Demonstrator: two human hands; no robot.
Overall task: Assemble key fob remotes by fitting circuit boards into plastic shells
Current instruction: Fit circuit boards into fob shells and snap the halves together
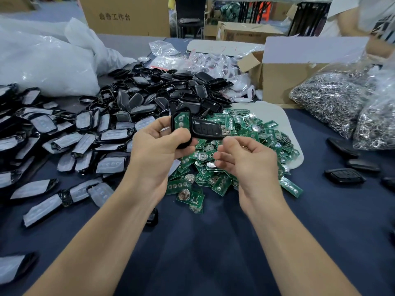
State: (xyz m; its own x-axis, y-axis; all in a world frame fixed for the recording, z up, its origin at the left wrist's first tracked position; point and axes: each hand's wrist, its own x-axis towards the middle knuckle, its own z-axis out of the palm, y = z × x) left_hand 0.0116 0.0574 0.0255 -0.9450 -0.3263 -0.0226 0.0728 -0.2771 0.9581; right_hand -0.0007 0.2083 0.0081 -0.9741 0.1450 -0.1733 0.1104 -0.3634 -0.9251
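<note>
My left hand (159, 144) grips a black shell half (180, 122) with a green circuit board seated in it, and a second black shell half with buttons (206, 129) juts out to its right. My right hand (245, 159) hovers just right of them with its fingers loosely curled, holding nothing that I can see. Under both hands lies a heap of green circuit boards (230, 159). A pile of black shells (168, 92) sits behind it.
Film-covered shell halves (64, 142) spread over the left of the dark blue table (203, 242). Bags of metal key rings (342, 103) and a cardboard box (284, 80) stand at the right. Finished black fobs (344, 176) lie at the right edge. Another person (363, 18) works at the far right.
</note>
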